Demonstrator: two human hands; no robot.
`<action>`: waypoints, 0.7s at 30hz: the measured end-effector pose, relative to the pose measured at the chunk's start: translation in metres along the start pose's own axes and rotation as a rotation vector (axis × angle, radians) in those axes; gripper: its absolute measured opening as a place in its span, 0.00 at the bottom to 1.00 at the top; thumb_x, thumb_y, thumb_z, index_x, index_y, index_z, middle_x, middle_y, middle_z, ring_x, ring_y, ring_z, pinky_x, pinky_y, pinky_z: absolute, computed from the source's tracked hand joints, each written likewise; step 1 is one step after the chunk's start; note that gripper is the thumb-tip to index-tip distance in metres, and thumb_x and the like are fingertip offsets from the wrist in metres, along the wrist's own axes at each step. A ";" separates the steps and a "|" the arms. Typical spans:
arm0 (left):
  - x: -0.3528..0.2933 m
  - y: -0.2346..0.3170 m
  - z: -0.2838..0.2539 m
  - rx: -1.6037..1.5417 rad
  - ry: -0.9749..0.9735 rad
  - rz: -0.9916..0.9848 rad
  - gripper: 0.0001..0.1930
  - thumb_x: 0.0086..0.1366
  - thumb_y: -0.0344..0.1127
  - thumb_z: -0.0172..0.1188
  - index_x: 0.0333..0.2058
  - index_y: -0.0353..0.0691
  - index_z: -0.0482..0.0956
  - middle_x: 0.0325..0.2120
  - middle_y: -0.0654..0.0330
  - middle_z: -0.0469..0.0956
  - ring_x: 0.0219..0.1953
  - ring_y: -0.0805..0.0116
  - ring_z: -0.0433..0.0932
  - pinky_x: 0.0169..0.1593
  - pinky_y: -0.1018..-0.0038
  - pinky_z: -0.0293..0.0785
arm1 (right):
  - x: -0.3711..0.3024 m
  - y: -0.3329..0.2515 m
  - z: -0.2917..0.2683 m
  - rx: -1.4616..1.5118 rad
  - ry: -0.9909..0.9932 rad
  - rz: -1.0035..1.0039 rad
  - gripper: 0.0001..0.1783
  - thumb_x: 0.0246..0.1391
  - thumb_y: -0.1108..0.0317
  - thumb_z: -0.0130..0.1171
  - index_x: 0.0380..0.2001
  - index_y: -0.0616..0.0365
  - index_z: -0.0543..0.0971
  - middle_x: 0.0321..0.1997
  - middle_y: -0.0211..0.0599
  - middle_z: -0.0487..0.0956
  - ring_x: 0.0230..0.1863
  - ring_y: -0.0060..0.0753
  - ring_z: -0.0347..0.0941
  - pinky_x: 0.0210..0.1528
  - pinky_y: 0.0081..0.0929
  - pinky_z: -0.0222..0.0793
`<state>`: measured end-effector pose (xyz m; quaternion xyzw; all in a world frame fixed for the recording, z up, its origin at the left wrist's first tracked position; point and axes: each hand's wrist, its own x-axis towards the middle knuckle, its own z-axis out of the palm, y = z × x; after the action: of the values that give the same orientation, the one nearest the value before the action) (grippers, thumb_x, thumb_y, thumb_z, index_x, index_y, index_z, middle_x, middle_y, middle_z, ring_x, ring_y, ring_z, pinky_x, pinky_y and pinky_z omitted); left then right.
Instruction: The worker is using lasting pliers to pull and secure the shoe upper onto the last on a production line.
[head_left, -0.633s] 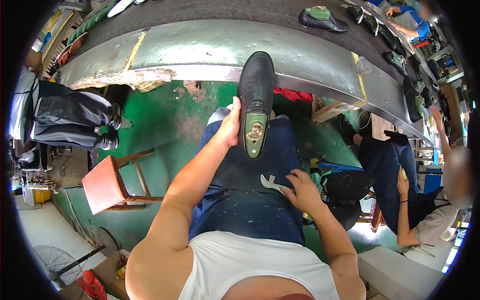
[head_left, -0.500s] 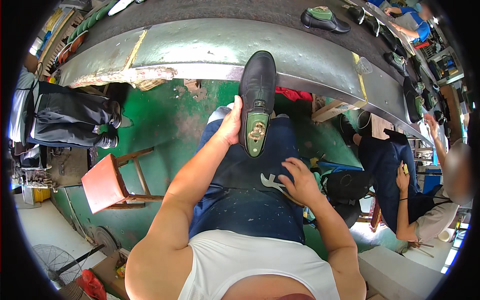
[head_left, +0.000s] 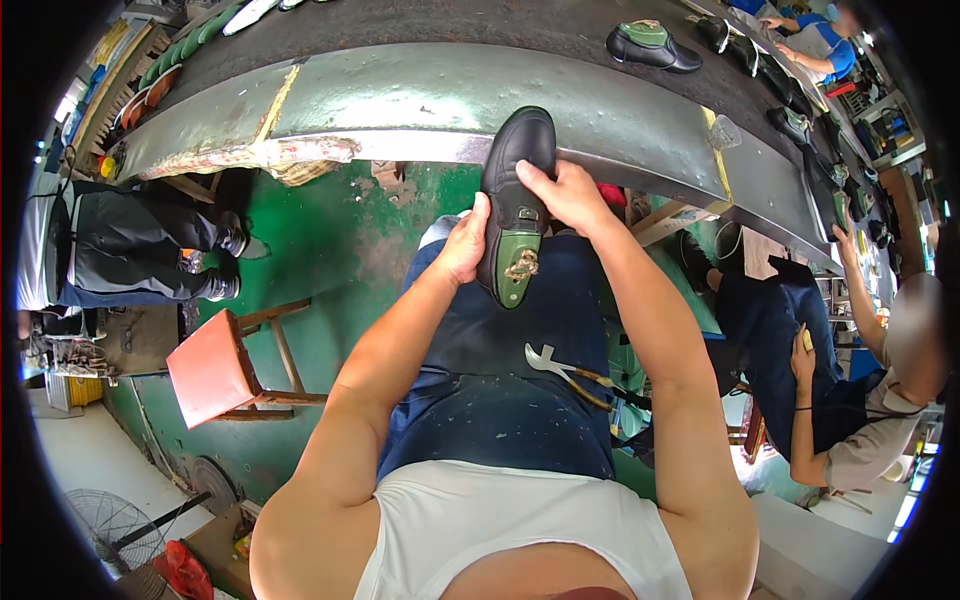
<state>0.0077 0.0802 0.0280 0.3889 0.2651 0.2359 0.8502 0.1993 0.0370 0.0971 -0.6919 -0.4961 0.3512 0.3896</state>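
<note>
A black leather shoe (head_left: pixel 517 138) stands out above my knees, toe pointing away, at the bench's near edge. Inside its opening sits a green shoe last (head_left: pixel 516 250) with a knotted cord on top. My left hand (head_left: pixel 466 244) grips the shoe's left side near the opening. On the other side my right hand (head_left: pixel 574 196) is closed on it too, thumb pressed on the upper and its other fingers hidden. Lasting pincers (head_left: pixel 566 369) lie across my dark blue lap, their handles running to the right.
The long metal-edged bench (head_left: pixel 400 90) crosses ahead, bearing another black shoe (head_left: pixel 653 47) and a row along the right. A red-topped stool (head_left: pixel 212 366) stands at left. One person (head_left: pixel 800 380) sits close on my right; another (head_left: pixel 130 235) is at far left.
My right hand has left the pincers on my lap and come up to the shoe's right side. The shoe stays in my left hand, turned slightly.
</note>
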 end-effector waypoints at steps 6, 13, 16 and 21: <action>-0.013 0.025 0.022 -0.159 -0.090 -0.131 0.45 0.64 0.76 0.43 0.61 0.39 0.70 0.52 0.48 0.78 0.49 0.55 0.82 0.50 0.57 0.81 | -0.005 0.003 -0.010 0.302 0.079 0.250 0.35 0.65 0.36 0.50 0.44 0.62 0.82 0.31 0.31 0.80 0.30 0.24 0.74 0.35 0.27 0.71; -0.030 0.064 0.063 -0.558 -0.165 -0.181 0.38 0.71 0.68 0.41 0.62 0.39 0.69 0.54 0.47 0.77 0.53 0.52 0.80 0.56 0.52 0.79 | -0.080 -0.022 -0.003 0.325 0.132 -0.017 0.26 0.71 0.51 0.47 0.56 0.64 0.75 0.45 0.37 0.82 0.45 0.30 0.78 0.49 0.32 0.75; -0.035 0.072 0.071 -0.595 -0.223 -0.147 0.32 0.74 0.62 0.44 0.60 0.41 0.71 0.55 0.49 0.77 0.54 0.54 0.79 0.57 0.52 0.78 | -0.118 -0.039 -0.004 0.175 0.181 -0.179 0.26 0.70 0.56 0.51 0.61 0.65 0.72 0.54 0.44 0.79 0.55 0.35 0.76 0.57 0.32 0.71; -0.035 0.074 0.074 -0.626 -0.275 -0.118 0.29 0.74 0.60 0.45 0.59 0.43 0.72 0.53 0.52 0.78 0.51 0.58 0.81 0.55 0.54 0.80 | -0.138 -0.063 -0.004 -0.133 0.295 -0.753 0.33 0.57 0.62 0.67 0.63 0.63 0.71 0.66 0.52 0.68 0.66 0.50 0.67 0.62 0.38 0.67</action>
<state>0.0141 0.0630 0.1365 0.1213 0.0850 0.2019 0.9682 0.1412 -0.0830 0.1683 -0.5287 -0.6752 0.0484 0.5121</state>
